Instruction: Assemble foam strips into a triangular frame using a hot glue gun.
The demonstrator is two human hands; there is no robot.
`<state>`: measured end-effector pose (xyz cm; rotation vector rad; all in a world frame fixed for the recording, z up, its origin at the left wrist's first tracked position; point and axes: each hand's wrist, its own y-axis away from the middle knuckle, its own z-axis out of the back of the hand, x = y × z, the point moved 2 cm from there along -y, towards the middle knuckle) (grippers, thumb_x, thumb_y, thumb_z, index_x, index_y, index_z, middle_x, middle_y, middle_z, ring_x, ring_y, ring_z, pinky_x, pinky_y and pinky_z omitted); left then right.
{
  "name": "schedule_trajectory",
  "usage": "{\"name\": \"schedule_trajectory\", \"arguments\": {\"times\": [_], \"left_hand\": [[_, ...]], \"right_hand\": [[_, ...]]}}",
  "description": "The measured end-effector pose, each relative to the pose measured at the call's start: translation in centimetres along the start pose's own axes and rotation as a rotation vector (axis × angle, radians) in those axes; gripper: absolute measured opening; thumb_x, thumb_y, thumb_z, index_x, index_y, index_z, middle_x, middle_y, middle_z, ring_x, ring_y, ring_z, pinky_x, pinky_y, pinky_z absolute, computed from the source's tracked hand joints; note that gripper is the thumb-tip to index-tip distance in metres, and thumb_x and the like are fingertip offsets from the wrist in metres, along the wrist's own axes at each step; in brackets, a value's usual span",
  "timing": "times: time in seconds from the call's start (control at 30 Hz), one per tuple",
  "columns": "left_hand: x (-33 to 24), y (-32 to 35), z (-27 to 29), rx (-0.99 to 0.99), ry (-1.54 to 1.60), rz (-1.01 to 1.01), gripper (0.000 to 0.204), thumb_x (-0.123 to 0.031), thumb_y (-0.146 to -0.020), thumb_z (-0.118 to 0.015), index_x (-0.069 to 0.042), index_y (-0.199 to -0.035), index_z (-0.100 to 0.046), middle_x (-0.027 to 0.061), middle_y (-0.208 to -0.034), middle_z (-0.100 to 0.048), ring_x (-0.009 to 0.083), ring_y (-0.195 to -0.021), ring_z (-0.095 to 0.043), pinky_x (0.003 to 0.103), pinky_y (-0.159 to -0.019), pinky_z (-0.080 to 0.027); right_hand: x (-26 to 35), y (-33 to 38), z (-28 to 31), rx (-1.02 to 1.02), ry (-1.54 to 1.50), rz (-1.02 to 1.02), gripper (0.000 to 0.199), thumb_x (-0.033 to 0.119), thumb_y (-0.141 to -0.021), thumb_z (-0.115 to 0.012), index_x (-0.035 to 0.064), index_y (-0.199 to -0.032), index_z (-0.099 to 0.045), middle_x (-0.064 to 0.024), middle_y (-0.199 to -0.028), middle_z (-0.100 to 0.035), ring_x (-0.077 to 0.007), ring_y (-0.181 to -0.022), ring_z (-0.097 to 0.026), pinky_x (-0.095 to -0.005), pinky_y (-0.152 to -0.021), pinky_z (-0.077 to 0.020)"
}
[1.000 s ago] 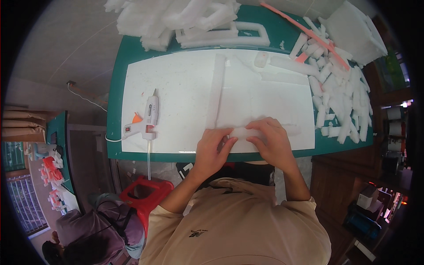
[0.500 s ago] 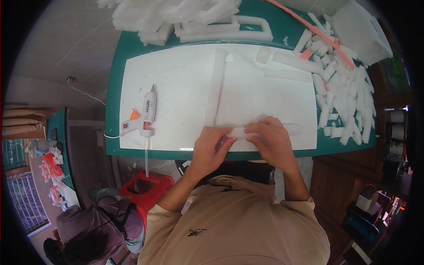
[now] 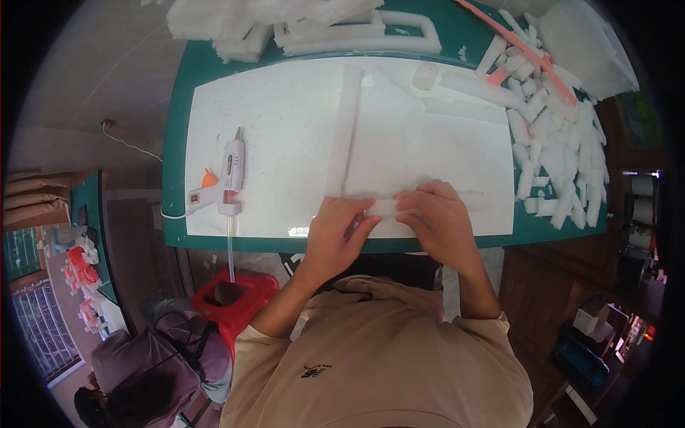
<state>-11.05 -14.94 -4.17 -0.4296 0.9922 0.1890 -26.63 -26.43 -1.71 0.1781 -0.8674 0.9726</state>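
Between my two hands, a short white foam strip [image 3: 386,207] is pinched just above the front edge of the white board [image 3: 278,143]. My left hand [image 3: 340,225] grips its left end with thumb and fingers. At the other end, the thumb and fingers of my right hand [image 3: 437,214] are closed on it. Farther off, a long white foam strip [image 3: 347,121] runs away from me on the board. Another foam piece [image 3: 478,89] lies toward the far right, beside a small foam block [image 3: 425,75]. My fingers partly hide the held strip.
A white hot glue gun [image 3: 232,167] lies at the board's left, its glue stick overhanging the edge. Foam offcuts [image 3: 560,157] heap on the green table [image 3: 178,143] at right. Foam frames [image 3: 314,36] stand at the back. A red stool [image 3: 235,292] and a seated person [image 3: 157,357] are at lower left.
The view has shifted slightly, so the table and glue gun sit a little higher and farther left. My hands keep their pinch on the foam strip with barely any movement.
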Motion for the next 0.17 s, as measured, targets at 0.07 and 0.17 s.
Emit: {"name": "schedule_trajectory", "arguments": {"times": [0.07,0.17], "left_hand": [[0.09,-0.01,0.03,-0.007,0.004,0.006,0.022,-0.009,-0.08,-0.073,-0.003,-0.1,-0.064,0.0088,-0.08,-0.06,0.0249,-0.07,-0.053,0.035,-0.062,-0.044],[0.13,0.0,-0.04,-0.012,-0.013,-0.026,0.022,-0.01,-0.08,-0.073,-0.003,-0.1,-0.064,0.0088,-0.08,-0.061,0.0247,-0.07,-0.054,0.035,-0.062,-0.044]], "right_hand": [[0.12,0.0,-0.07,0.002,0.007,0.002,0.02,0.0,-0.071,-0.072,0.0056,-0.088,-0.063,-0.0064,-0.096,-0.07,-0.0266,-0.086,-0.059,-0.0359,-0.078,-0.0473],[0.05,-0.05,-0.05,0.011,0.008,-0.047,0.02,0.0,-0.071,-0.072,0.0062,-0.088,-0.063,-0.0073,-0.097,-0.07,-0.0267,-0.087,-0.06,-0.0361,-0.078,-0.0474]]}}
